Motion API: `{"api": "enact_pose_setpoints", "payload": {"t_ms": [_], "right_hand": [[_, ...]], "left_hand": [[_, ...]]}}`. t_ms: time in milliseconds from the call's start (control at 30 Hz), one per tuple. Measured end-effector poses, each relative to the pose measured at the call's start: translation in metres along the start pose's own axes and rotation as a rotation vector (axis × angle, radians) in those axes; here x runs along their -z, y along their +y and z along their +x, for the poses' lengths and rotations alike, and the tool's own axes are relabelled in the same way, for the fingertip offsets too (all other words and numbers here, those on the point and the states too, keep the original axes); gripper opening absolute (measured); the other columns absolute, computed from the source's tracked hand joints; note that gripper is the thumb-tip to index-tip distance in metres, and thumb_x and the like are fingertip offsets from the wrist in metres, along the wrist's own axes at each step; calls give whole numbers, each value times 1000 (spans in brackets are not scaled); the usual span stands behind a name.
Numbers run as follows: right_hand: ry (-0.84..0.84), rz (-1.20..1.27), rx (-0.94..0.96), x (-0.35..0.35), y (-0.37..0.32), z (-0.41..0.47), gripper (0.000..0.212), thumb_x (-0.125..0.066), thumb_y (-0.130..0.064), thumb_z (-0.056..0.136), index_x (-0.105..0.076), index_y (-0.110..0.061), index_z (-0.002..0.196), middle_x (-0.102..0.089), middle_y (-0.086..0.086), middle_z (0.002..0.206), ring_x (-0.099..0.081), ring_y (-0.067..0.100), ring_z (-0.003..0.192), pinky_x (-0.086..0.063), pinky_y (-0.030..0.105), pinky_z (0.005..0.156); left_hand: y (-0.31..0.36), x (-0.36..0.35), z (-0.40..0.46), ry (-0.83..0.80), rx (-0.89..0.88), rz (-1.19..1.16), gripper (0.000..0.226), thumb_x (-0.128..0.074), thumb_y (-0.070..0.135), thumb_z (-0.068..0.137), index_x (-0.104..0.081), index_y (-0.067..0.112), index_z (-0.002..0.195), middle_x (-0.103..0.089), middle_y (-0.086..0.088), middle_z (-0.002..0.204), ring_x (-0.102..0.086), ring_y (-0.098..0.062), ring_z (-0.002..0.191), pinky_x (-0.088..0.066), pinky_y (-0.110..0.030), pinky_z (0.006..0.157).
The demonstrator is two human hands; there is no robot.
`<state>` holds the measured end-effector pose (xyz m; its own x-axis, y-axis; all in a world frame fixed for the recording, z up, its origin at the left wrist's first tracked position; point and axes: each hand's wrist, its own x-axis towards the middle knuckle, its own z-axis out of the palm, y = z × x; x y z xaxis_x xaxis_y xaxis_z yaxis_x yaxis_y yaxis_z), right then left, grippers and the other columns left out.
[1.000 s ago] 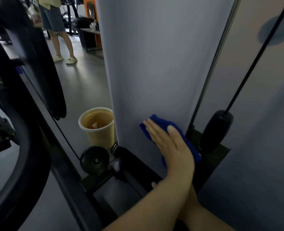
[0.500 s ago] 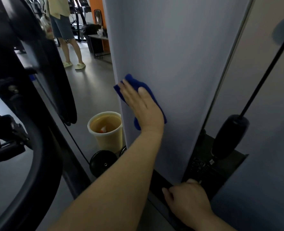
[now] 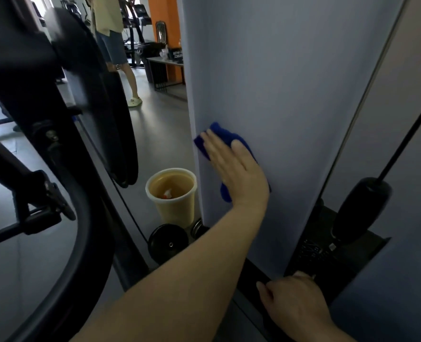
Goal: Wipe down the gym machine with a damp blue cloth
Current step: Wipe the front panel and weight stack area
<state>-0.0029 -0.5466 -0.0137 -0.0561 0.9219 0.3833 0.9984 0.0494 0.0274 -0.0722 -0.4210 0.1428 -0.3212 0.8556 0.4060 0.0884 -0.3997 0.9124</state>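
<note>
The gym machine's tall grey panel (image 3: 291, 95) fills the middle and right of the head view. My left hand (image 3: 236, 174) lies flat on the blue cloth (image 3: 229, 135) and presses it against the panel near its left edge, about mid-height. The cloth shows above my fingertips and below my palm. My right hand (image 3: 295, 304) is at the bottom right, with its fingers curled over the edge of the machine's black base (image 3: 253, 270).
A yellow bucket (image 3: 174, 213) with a spray bottle inside stands on the floor left of the panel. A black round roller (image 3: 168, 240) sits below it. A black cable grip (image 3: 362, 208) hangs right of the panel. Dark machine arms (image 3: 56, 193) crowd the left. A person (image 3: 113, 33) stands behind.
My left hand has carried the cloth up the panel from near the base to mid-height. My right hand has come out from under my left arm onto the base edge.
</note>
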Motion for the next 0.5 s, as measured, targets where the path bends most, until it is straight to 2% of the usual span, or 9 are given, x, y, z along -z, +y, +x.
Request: {"api": "enact_pose_setpoints", "payload": {"t_ms": [67, 100, 200, 267, 367, 400, 433, 500], "right_hand": [[8, 3, 14, 1, -1, 0, 51, -47, -45, 74, -46, -26, 27, -43, -2, 30, -42, 20, 27, -29, 19, 36], [6, 2, 28, 4, -1, 0, 51, -52, -44, 76, -46, -26, 29, -44, -4, 31, -43, 19, 28, -26, 19, 38], [-57, -21, 95, 8, 0, -1, 49, -62, -40, 83, -50, -25, 38, -51, -7, 40, -50, 14, 38, -24, 20, 52], [-51, -21, 66, 9, 0, -2, 50, -66, -41, 76, -45, -25, 33, -44, -8, 34, -42, 12, 31, -22, 18, 50], [-36, -1, 34, 3, -1, -4, 51, -62, -40, 75, -42, -24, 30, -40, -7, 30, -36, 13, 26, -31, 17, 46], [-21, -4, 47, 2, -1, -4, 53, -60, -40, 78, -42, -24, 30, -40, -7, 31, -35, 14, 26, -36, 18, 47], [-11, -2, 51, 1, -1, -5, 55, -56, -40, 81, -42, -24, 30, -40, -7, 31, -34, 14, 26, -37, 19, 49], [10, 10, 46, 2, 1, -5, 59, -45, -40, 87, -42, -24, 30, -39, -8, 31, -34, 13, 27, -38, 19, 49]], "left_hand": [[-5, 5, 4, -53, -118, 45, 57, -17, 37, 106, 8, 20, 155, 13, 6, 164, 11, -5, 149, 8, -28, 120], [-6, 7, 23, -7, -151, 73, 57, -19, 34, 106, 4, 16, 156, 9, 1, 164, 7, -10, 150, 7, -28, 120], [-5, 15, 80, 200, -6, 30, 56, -25, 30, 105, -13, 9, 156, -18, -11, 162, -18, -24, 149, -7, -43, 123], [-5, 10, 76, 226, 30, -5, 58, -24, 33, 102, -18, 10, 155, -27, -11, 159, -27, -26, 145, -17, -46, 120], [-10, 1, 40, 168, -111, 16, 57, -24, 30, 104, -13, 6, 155, -11, -14, 163, -10, -26, 150, -2, -33, 121], [-14, 1, 44, 161, -160, 18, 56, -24, 28, 105, -14, 4, 155, -11, -15, 163, -10, -26, 150, -1, -31, 119], [-21, 4, 56, 168, -165, 1, 57, -25, 29, 104, -17, 3, 154, -17, -15, 161, -16, -27, 149, -4, -31, 120], [-30, 10, 84, 215, 5, -141, 62, -23, 40, 99, -26, 10, 153, -37, -10, 154, -37, -25, 139, -22, -41, 120]]}}
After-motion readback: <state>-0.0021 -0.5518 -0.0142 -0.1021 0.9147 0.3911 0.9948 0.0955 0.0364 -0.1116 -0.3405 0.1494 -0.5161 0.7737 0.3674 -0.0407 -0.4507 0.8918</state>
